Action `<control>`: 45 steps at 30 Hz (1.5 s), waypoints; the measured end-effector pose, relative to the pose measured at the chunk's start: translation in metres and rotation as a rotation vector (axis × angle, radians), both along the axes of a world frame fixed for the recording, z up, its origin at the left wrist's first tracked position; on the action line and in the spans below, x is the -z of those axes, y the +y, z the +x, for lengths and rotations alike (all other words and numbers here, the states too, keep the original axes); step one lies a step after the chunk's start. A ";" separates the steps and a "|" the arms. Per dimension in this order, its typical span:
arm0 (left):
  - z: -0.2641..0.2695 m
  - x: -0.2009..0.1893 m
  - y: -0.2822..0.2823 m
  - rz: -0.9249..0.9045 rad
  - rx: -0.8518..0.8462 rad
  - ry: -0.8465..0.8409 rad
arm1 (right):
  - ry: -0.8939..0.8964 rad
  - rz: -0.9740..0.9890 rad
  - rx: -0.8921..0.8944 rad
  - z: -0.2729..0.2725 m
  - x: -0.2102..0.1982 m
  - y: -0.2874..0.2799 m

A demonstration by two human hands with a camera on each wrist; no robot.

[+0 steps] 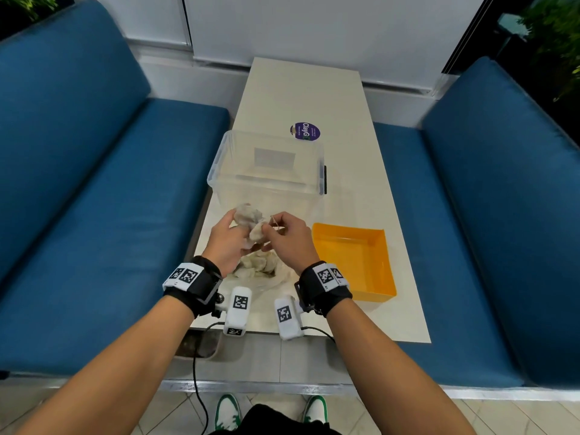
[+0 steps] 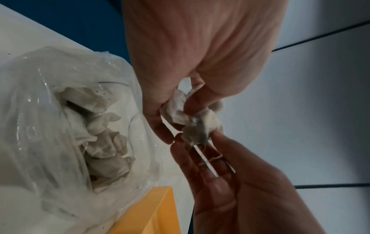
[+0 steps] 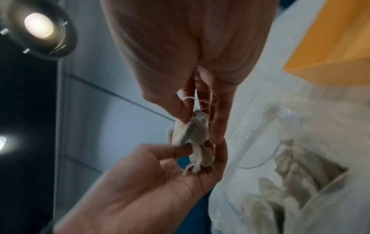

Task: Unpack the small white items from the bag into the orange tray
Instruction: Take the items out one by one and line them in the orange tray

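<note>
Both hands are raised over a clear plastic bag that lies on the table with several small white pouches inside. My left hand grips a tangled clump of white pouches with strings. My right hand pinches one pouch of that clump between thumb and fingers, and strings trail across its fingers. In the wrist views the left hand and the right hand meet fingertip to fingertip on the clump. The orange tray stands just right of the bag, with nothing in it.
A clear plastic storage box stands open behind the bag. A purple round sticker lies farther back on the narrow cream table. Blue bench seats flank the table on both sides.
</note>
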State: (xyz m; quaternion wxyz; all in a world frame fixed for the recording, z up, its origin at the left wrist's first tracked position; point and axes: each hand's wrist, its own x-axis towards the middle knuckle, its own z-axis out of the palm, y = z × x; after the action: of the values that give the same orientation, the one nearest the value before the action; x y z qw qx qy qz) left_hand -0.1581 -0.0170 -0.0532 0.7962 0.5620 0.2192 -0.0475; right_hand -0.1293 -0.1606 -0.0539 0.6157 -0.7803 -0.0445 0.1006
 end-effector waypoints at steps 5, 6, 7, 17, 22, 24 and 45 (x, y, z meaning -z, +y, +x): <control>0.000 -0.011 -0.011 -0.271 -0.059 0.118 | -0.182 -0.262 -0.052 -0.006 0.001 -0.003; -0.001 -0.012 -0.014 -0.306 -0.048 0.148 | -0.211 -0.297 -0.073 -0.007 0.001 -0.004; -0.001 -0.010 -0.016 -0.334 -0.024 0.176 | -0.235 -0.333 -0.109 -0.008 0.000 -0.005; 0.006 -0.001 -0.021 -0.366 -0.106 0.357 | -0.233 -0.320 -0.151 -0.004 -0.018 -0.014; 0.005 0.002 -0.018 -0.472 -0.047 0.362 | -0.092 -0.074 -0.065 0.000 -0.022 -0.022; 0.004 0.001 -0.017 -0.481 0.048 0.288 | -0.082 -0.050 -0.053 0.000 -0.021 -0.024; -0.003 0.014 -0.012 -0.083 0.258 0.099 | -0.259 -0.367 -0.001 0.028 -0.029 -0.046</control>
State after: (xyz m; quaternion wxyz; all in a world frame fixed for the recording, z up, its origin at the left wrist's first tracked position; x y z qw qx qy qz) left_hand -0.1614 -0.0288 -0.0674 0.7941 0.5492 0.1820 -0.1860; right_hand -0.1018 -0.2062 -0.0246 0.4525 -0.8856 -0.1045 0.0061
